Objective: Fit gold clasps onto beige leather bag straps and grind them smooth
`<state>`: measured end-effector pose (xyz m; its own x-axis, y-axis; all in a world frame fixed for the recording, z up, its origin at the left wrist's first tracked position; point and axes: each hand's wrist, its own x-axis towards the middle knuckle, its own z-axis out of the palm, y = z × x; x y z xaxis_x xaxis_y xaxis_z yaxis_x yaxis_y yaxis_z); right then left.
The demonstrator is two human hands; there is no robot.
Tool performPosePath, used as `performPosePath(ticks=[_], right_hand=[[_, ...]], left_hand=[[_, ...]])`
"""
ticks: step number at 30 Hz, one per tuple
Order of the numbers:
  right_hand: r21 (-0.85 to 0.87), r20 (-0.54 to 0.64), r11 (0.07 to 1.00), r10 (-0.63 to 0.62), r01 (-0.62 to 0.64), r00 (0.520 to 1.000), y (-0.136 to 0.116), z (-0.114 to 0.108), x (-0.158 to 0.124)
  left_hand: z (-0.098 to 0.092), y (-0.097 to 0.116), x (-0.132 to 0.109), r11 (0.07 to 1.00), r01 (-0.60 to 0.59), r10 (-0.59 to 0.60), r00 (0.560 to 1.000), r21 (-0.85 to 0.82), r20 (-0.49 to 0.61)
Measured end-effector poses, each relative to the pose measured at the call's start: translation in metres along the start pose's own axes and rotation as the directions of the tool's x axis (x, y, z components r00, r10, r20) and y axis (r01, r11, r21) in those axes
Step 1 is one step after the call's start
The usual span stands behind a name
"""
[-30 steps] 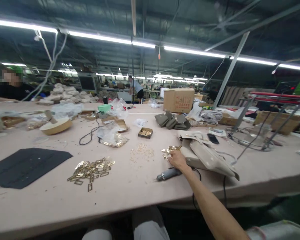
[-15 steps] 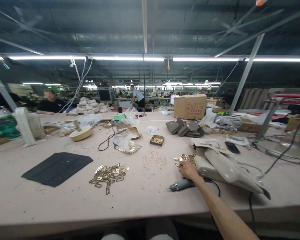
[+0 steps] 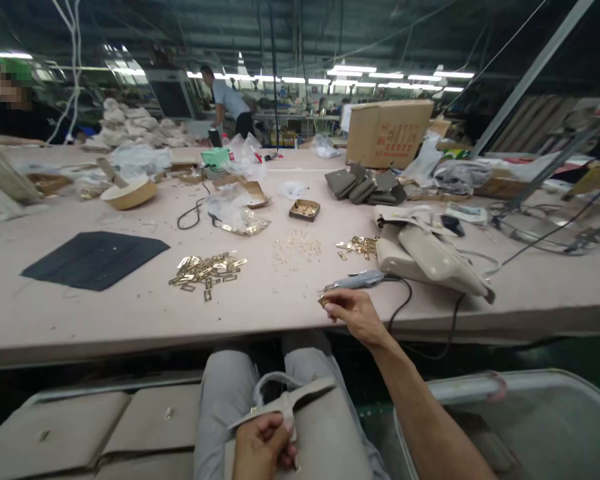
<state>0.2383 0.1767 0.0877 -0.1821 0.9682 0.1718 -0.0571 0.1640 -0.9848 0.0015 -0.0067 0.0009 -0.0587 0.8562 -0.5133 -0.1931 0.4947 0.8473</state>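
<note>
Over the table's front edge, my right hand [image 3: 355, 315] pinches a small gold-coloured metal fitting [image 3: 323, 301] between thumb and fingertips. Just behind it lies a grey electric screwdriver [image 3: 357, 280] with a black cord. My left hand [image 3: 263, 443] grips the flap strap of a beige handbag [image 3: 330, 430] resting on my lap. The bag's handle [image 3: 275, 379] arches above the flap. A small heap of gold fittings [image 3: 359, 247] sits beside another beige bag [image 3: 425, 257] on the table. Further left is a larger pile of rectangular metal frames [image 3: 207, 270].
Tiny parts [image 3: 297, 248] are scattered mid-table near a small tray [image 3: 305, 210]. A dark sheet [image 3: 95, 260] lies left. Several beige bags [image 3: 60, 427] are stacked at my lower left; a pale-rimmed bin [image 3: 545, 383] stands lower right. Two people are across the table.
My right hand has moved from the small heap of gold fittings towards me, now with a fitting in its fingers. The view has tilted down, bringing my left hand and the lap bag into sight.
</note>
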Motion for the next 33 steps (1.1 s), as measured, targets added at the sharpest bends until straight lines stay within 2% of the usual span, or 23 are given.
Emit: performPosePath(ticks=[4,7,11,14,17,19,23,27,33], right_hand=[[0.024,0.105,0.996,0.081,-0.084,0.991,0.010,0.032,-0.055],[0.004,0.238,0.988,0.152,-0.157,0.959,0.018,0.048,-0.083],[0.006,0.309,0.938,0.329,-0.348,0.892,0.029,0.063,-0.106],[-0.021,0.315,0.924,0.368,-0.381,0.875,0.038,0.070,-0.112],[-0.066,0.306,0.933,0.358,-0.355,0.882,0.045,0.073,-0.112],[-0.124,0.295,0.949,0.315,-0.290,0.902,0.046,0.073,-0.110],[-0.252,0.277,0.948,0.261,-0.192,0.925,0.043,0.075,-0.108],[-0.281,0.271,0.949,0.221,-0.143,0.937,0.038,0.078,-0.110],[-0.369,0.318,0.927,0.196,-0.069,0.928,0.030,0.074,-0.118]], left_hand=[[0.004,0.011,-0.003,1.000,-0.030,0.030,0.999,-0.004,-0.028],[0.005,0.014,-0.005,0.998,-0.035,0.033,0.998,-0.049,-0.048],[0.004,0.012,-0.006,0.995,-0.012,0.009,1.000,-0.095,-0.024],[0.003,0.014,-0.006,0.994,-0.019,0.017,1.000,-0.105,-0.013],[0.002,0.016,-0.004,0.994,-0.022,0.021,1.000,-0.107,-0.002],[0.002,0.015,-0.003,0.995,-0.024,0.025,1.000,-0.102,0.006],[0.001,0.014,-0.001,0.996,-0.021,0.021,1.000,-0.083,0.003],[0.002,0.015,-0.002,0.995,-0.007,0.005,1.000,-0.100,-0.018],[0.005,0.019,-0.005,0.990,0.002,-0.010,0.998,-0.138,-0.060]])
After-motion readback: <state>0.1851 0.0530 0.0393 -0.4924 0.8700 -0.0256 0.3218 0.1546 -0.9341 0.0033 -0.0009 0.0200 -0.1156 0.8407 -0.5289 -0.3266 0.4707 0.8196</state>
